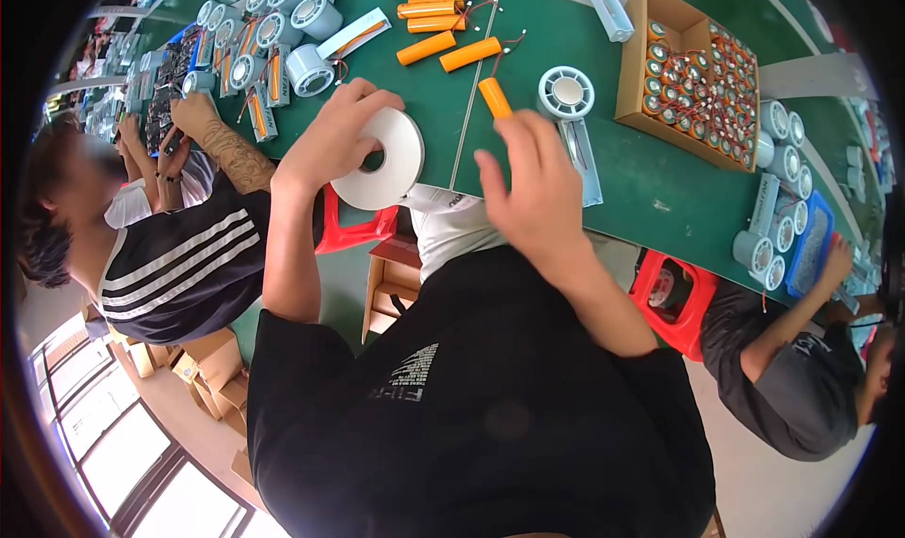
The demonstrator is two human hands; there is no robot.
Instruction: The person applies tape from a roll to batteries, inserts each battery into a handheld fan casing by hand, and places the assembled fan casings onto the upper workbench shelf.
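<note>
My left hand (341, 132) grips a wide white roll of tape (405, 161), its fingers over the upper rim and a fingertip by the dark core hole. My right hand (535, 184) is over the table's front edge, thumb spread away from the fingers. Just beyond its fingertips is an orange cylindrical battery (492, 95); its near end is covered, and contact is unclear. To the right of that hand is a pale blue handheld fan (567, 93) with a round head and its handle (583, 165) pointing toward me. Further back lie several orange batteries (436, 24) with thin wires.
A cardboard box (636, 66) full of wired batteries stands at the right. Many pale blue fan bodies (311, 66) crowd the left, more (782, 161) the right, beside a blue tray (811, 246). Co-workers sit on both sides. Red stools (674, 302) stand below the green table (650, 194).
</note>
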